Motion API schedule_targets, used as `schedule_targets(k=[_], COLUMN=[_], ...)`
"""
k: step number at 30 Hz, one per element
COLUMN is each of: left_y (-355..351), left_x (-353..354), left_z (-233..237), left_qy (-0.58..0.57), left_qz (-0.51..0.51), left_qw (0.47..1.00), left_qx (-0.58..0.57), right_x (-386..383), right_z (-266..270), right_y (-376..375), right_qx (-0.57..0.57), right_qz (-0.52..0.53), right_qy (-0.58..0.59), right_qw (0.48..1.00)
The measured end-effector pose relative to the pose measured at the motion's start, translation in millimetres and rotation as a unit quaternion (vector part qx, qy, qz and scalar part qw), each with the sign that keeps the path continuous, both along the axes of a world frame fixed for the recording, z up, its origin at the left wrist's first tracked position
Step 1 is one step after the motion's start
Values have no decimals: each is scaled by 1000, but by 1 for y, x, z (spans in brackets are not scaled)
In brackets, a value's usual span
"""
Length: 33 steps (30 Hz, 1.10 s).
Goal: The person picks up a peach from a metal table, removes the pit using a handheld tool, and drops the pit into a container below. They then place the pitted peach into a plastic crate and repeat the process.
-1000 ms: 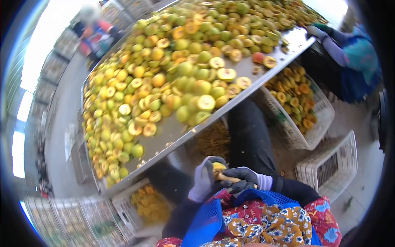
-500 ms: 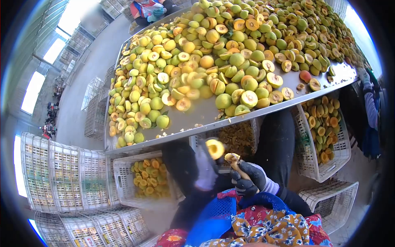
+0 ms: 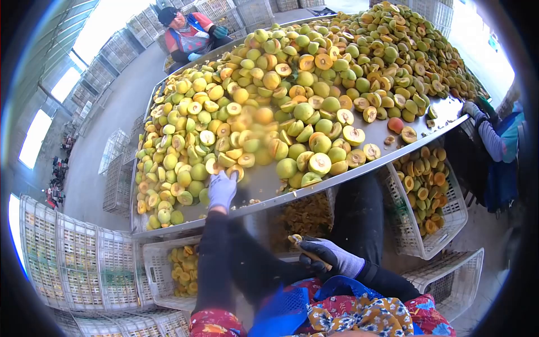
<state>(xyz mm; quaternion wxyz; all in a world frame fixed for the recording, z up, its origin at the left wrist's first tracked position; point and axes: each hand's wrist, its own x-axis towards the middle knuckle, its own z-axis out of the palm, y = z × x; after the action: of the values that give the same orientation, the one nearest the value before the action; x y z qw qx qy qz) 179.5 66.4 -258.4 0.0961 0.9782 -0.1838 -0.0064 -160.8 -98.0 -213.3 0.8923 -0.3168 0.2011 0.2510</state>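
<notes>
My left hand [image 3: 223,191], in a pale glove, reaches over the near edge of the metal table [image 3: 259,181]. Its fingers are apart, and the tips meet a cut fruit half [image 3: 236,172] with its stone still in; another half [image 3: 213,166] lies just beside them. Yellow-green stone fruit [image 3: 303,111], like peaches or apricots, whole and halved, is heaped across the table. Low over my lap, my right hand [image 3: 336,257], in a grey glove with dark fingers, is closed around a short wooden-handled pitting tool [image 3: 314,255]. Pulp seems to cling to its tip.
Crates of pitted halves stand at left [image 3: 184,269] and right [image 3: 428,191] below the table. Scraps fill a container [image 3: 306,216] between my legs. Stacked crates [image 3: 78,253] rise at left. A co-worker [image 3: 191,33] sits across the table; another person's sleeve [image 3: 492,140] shows at right.
My left hand has gone from above my lap up to the fruit on the table. The pitted half near it earlier is out of sight. My right hand keeps the tool; the view has shifted.
</notes>
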Motion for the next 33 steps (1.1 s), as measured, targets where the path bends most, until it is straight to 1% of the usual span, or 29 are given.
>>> schedule_targets(k=[1, 3, 6, 7, 8, 9, 11, 12, 13, 15, 16, 17, 18, 19, 20, 23, 24, 27, 28, 30, 31, 32, 33], left_y=[-10, -13, -6, -2, -3, -2, -4, 2, 4, 4, -2, -6, -8, -8, -6, -3, 3, 11, 10, 9, 9, 9, 8], left_x=[4, 12, -14, -20, -36, -53, -96, -114, -134, -159, -167, -176, -187, -197, -206, -227, -232, -244, -248, -256, -259, -262, -265], left_z=[-7, -16, 6, -10, -3, 3, 34, 58, 78, 63, 53, 51, 52, 55, 62, 52, 53, 61, 58, 52, 49, 46, 44], left_qy=[-32, 15, 73, 23, 116, 205, 310, 355, 364, 416, 489, 487, 485, 483, 503, 439, 452, 452, 444, 437, 433, 458, 422], left_qz=[-24, -42, -70, -53, -41, -25, -19, -63, -98, -66, 3, 10, 17, 23, 14, -31, -35, -1, -11, -20, -26, -21, -40], left_qw=[993, 985, 975, 958, 904, 824, 737, 759, 776, 672, 594, 588, 582, 575, 566, 618, 627, 656, 645, 648, 650, 620, 662], left_qx=[-107, -164, -200, -280, -410, -528, -600, -542, -505, -609, -638, -646, -653, -660, -653, -652, -634, -604, -622, -623, -624, -637, -618], right_x=[-4, -12, -15, -13, -11, -9, -6, -6, -5, -7, -7, -7, -9, -10, -11, -15, -15, -18, -17, -13, -12, -10, -8], right_z=[-4, -15, -18, -12, -1, 5, -2, 4, 14, 31, 34, 31, 27, 26, 43, 34, 37, 32, 32, 32, 29, 24, 17], right_y=[-2, -5, -3, -2, -1, -2, -4, -4, -3, -2, 2, 7, 12, 16, 16, 24, 26, 27, 28, 31, 33, 34, 35], right_qx=[-17, -49, -134, -114, -95, -75, -80, -132, -181, -248, -281, -364, -444, -519, -572, -670, -677, -642, -638, -630, -644, -658, -672], right_qz=[-6, -17, -34, -48, -60, -72, -61, -46, -34, -5, -19, -50, -79, -108, -54, -25, -33, -58, -89, -152, -149, -146, -143], right_qy=[-4, -11, -25, -15, -3, 11, -13, -38, -63, -104, -86, -143, -198, -250, -223, -250, -263, -245, -240, -230, -216, -202, -189], right_qw=[1000, 999, 990, 992, 994, 995, 995, 989, 981, 963, 956, 919, 870, 810, 788, 699, 686, 724, 726, 727, 719, 711, 702])
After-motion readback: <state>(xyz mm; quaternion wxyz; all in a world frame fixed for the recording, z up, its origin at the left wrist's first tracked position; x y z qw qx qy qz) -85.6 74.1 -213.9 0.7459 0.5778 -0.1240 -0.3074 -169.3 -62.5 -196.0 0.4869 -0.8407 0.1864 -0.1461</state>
